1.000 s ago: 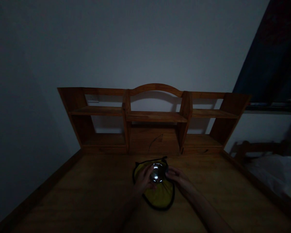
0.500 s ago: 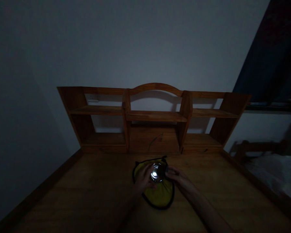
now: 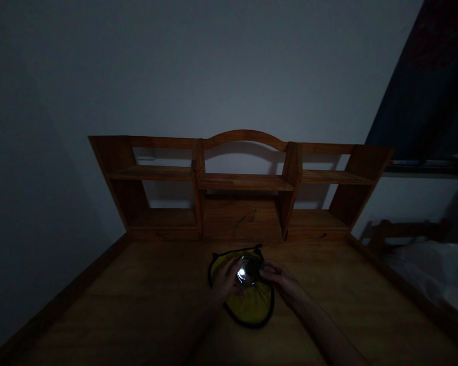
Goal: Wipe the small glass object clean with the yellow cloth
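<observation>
A shiny, round metal bowl (image 3: 247, 276) is held between my two hands, a bright reflection on its left side. My left hand (image 3: 227, 281) is curled round its left edge. At the right edge, the fingers of my right hand (image 3: 277, 274) are drawn together against its dark side; their tips are hard to make out in the dim light. Beneath the bowl lies a yellow cloth pouch (image 3: 254, 307) with black trim, flat on the wooden desk (image 3: 156, 300). The hands and the bowl cover part of the pouch.
At the back of the desk stands a wooden shelf unit (image 3: 244, 181) with several compartments, against a pale wall (image 3: 229, 71). A dark curtain (image 3: 435, 101) hangs at the right, above pale bedding (image 3: 435, 269). Raised edges run along both sides of the desk.
Both hands stay in nearly the same place on the bowl. The bright reflection on it has shrunk and shifted slightly left, as though it was tilted a little.
</observation>
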Available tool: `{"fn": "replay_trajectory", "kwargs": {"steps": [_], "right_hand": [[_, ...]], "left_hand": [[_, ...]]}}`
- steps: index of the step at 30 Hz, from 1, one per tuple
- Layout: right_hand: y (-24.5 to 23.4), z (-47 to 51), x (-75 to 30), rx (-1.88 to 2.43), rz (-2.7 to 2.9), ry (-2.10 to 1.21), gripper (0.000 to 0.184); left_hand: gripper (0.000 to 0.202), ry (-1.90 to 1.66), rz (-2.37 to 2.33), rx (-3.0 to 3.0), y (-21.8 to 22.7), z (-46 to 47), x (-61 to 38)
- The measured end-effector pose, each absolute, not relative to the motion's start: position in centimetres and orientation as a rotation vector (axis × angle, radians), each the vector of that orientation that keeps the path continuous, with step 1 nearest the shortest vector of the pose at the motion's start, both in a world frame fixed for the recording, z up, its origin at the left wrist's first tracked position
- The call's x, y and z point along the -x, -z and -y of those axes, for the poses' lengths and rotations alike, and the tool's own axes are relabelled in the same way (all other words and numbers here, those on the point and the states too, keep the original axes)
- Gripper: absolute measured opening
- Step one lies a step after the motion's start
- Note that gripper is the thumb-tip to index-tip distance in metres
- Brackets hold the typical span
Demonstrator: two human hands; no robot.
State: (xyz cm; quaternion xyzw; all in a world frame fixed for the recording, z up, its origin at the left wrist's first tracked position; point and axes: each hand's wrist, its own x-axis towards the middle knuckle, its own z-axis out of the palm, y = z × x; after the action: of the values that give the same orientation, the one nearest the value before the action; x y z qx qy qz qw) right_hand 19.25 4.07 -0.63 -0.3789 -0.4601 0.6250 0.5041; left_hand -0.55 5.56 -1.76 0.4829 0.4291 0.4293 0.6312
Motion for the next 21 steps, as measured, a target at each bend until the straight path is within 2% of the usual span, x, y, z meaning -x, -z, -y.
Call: {"fn": "replay_trajectory", "kwargs": {"steps": [8,14,21], "right_hand": [[0.1,-3.9,-19.1,0.924,1.112,-1.501,0.037],[-0.3,-3.9,-19.0,0.909,1.123,-1.511,0.047],[0.3,-4.2,-19.2,0.903,1.091,-1.461,0.043]], "left_hand": [[0.060,-0.994,-1.007,-1.082,2.4,-5.7,0.3],[0.060,-0.994,-0.986,-1.047,2.0,-5.6,0.4],[0.060,-1.032,-0.973,-1.015,1.0,-5.0,0.1]]}}
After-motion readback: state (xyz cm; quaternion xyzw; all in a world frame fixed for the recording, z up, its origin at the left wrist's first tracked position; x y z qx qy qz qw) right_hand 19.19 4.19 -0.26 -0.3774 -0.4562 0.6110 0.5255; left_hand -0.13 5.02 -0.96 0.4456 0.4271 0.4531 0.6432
